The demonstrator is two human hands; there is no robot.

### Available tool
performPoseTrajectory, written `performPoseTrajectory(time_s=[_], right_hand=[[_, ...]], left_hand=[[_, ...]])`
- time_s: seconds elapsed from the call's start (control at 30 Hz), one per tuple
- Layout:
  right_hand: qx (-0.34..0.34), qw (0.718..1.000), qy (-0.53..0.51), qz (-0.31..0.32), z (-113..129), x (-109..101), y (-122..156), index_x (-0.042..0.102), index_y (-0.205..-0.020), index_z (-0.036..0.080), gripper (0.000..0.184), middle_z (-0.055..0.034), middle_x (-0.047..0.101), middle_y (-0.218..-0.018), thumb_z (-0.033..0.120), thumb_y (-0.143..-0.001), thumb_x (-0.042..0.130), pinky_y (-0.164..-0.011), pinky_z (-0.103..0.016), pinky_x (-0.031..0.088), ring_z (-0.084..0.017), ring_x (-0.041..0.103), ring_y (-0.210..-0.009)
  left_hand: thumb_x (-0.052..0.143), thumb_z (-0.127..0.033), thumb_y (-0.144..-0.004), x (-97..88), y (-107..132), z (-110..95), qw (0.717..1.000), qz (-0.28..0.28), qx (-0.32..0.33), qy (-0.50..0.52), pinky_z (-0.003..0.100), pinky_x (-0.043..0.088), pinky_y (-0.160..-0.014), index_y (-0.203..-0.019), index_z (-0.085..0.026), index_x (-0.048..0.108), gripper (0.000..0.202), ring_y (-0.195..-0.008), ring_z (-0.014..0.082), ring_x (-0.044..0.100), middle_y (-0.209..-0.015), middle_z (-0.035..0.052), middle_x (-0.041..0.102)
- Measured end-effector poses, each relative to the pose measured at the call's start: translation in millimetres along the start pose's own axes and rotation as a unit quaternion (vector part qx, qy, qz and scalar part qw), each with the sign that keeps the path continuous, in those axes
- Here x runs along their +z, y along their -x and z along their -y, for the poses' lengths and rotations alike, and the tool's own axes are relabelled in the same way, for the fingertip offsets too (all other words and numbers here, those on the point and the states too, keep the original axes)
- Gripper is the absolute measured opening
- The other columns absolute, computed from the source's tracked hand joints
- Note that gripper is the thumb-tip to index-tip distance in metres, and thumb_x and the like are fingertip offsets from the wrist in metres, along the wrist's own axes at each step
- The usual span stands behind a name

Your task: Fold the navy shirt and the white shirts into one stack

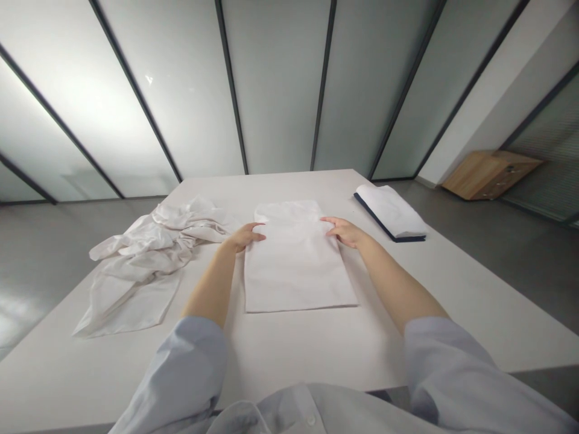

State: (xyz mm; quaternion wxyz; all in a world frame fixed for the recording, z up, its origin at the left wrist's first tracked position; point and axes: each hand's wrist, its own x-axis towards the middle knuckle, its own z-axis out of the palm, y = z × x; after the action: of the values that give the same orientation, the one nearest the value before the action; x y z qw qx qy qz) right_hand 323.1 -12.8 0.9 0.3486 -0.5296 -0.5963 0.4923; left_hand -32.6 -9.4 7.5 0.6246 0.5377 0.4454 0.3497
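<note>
A white garment (296,259), folded into a long flat rectangle, lies in the middle of the white table (316,349). My left hand (243,236) pinches its left edge about a third of the way down from the far end. My right hand (344,231) pinches the right edge at the same height. The fingers of both hands curl onto the cloth. My pale blue sleeves are pushed up past the elbows.
A crumpled heap of white clothes (145,259) lies to the left, reaching the table's left edge. A folded white stack on a dark one (391,212) sits at the far right. Frosted glass walls stand behind; a wooden cabinet (491,173) is on the floor far right.
</note>
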Motion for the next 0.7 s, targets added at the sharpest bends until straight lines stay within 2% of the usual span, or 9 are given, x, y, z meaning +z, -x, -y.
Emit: performPoseTrajectory(time_s=[0.1, 0.2, 0.3, 0.4, 0.47, 0.53, 0.6, 0.67, 0.7], right_hand=[[-0.029, 0.998, 0.045, -0.015, 11, -5, -11, 0.062, -0.123, 0.017, 0.061, -0.0055, 0.07, -0.113, 0.007, -0.063, 0.06, -0.092, -0.03, 0.049, -0.019, 0.065, -0.099], [-0.055, 0.988, 0.137, -0.037, 31, -12, -28, 0.069, -0.108, 0.016, 0.045, -0.0038, 0.073, -0.103, 0.007, -0.064, 0.063, -0.091, -0.029, 0.048, -0.019, 0.065, -0.094], [-0.065, 0.959, 0.264, -0.083, 60, -23, -50, 0.071, -0.092, 0.016, 0.025, -0.0015, 0.073, -0.088, 0.012, -0.068, 0.066, -0.084, -0.028, 0.048, -0.019, 0.064, -0.086], [-0.094, 0.922, 0.341, -0.156, 91, -37, -75, 0.069, -0.089, 0.016, 0.017, -0.0026, 0.07, -0.083, 0.017, -0.073, 0.065, -0.08, -0.031, 0.049, -0.019, 0.063, -0.081], [-0.149, 0.892, 0.364, -0.221, 112, -47, -90, 0.068, -0.091, 0.017, 0.017, -0.0053, 0.069, -0.089, 0.02, -0.076, 0.063, -0.081, -0.035, 0.049, -0.022, 0.062, -0.085], [-0.227, 0.852, 0.379, -0.282, 127, -57, -100, 0.067, -0.095, 0.018, 0.018, -0.0087, 0.067, -0.097, 0.022, -0.079, 0.059, -0.087, -0.04, 0.048, -0.025, 0.061, -0.094], [-0.303, 0.808, 0.388, -0.323, 133, -63, -100, 0.066, -0.1, 0.02, 0.021, -0.0113, 0.063, -0.11, 0.023, -0.082, 0.054, -0.094, -0.044, 0.044, -0.027, 0.057, -0.107], [-0.354, 0.774, 0.401, -0.338, 124, -62, -88, 0.064, -0.105, 0.021, 0.025, -0.0123, 0.057, -0.125, 0.022, -0.084, 0.051, -0.101, -0.047, 0.04, -0.028, 0.052, -0.118], [-0.368, 0.765, 0.411, -0.333, 114, -59, -79, 0.063, -0.108, 0.022, 0.027, -0.0121, 0.054, -0.132, 0.021, -0.083, 0.051, -0.103, -0.048, 0.038, -0.029, 0.049, -0.123]], left_hand=[[0.084, -0.023, -0.05, -7.7, -13, -15, 0.995, -0.018, 0.01, -0.097, 0.035, 0.055, -0.078, -0.101, -0.015, 0.07, 0.054, -0.086, 0.0249, 0.068, -0.093, 0.0074, 0.074], [0.083, -0.024, -0.05, -18.6, -32, -43, 0.957, -0.078, 0.034, -0.278, 0.033, 0.053, -0.08, -0.09, -0.013, 0.072, 0.042, -0.092, 0.0294, 0.067, -0.086, 0.0075, 0.073], [0.079, -0.03, -0.059, -25.0, -52, -81, 0.886, -0.112, 0.061, -0.447, 0.032, 0.05, -0.088, -0.095, -0.015, 0.072, 0.04, -0.099, 0.0288, 0.064, -0.091, 0.0064, 0.072], [0.07, -0.035, -0.072, -22.5, -66, -120, 0.801, -0.154, 0.102, -0.569, 0.033, 0.047, -0.096, -0.11, -0.017, 0.068, 0.042, -0.109, 0.027, 0.06, -0.108, 0.0075, 0.069], [0.066, -0.034, -0.078, -16.8, -69, -143, 0.744, -0.213, 0.167, -0.611, 0.039, 0.041, -0.103, -0.113, -0.016, 0.067, 0.039, -0.122, 0.0295, 0.052, -0.123, 0.0114, 0.062], [0.061, -0.032, -0.082, -9.9, -67, -160, 0.686, -0.278, 0.252, -0.623, 0.047, 0.033, -0.11, -0.112, -0.018, 0.066, 0.034, -0.135, 0.032, 0.039, -0.139, 0.0124, 0.051], [0.058, -0.03, -0.084, -3.3, -58, -167, 0.639, -0.315, 0.319, -0.625, 0.05, 0.025, -0.114, -0.113, -0.021, 0.064, 0.031, -0.142, 0.0318, 0.026, -0.149, 0.0094, 0.04], [0.057, -0.025, -0.084, 1.9, -46, -160, 0.613, -0.308, 0.347, -0.639, 0.05, 0.018, -0.117, -0.115, -0.021, 0.061, 0.032, -0.145, 0.0299, 0.022, -0.151, 0.0079, 0.039], [0.056, -0.023, -0.083, 4.0, -40, -150, 0.608, -0.291, 0.347, -0.653, 0.049, 0.017, -0.117, -0.116, -0.021, 0.059, 0.033, -0.144, 0.0289, 0.024, -0.149, 0.0086, 0.042]])
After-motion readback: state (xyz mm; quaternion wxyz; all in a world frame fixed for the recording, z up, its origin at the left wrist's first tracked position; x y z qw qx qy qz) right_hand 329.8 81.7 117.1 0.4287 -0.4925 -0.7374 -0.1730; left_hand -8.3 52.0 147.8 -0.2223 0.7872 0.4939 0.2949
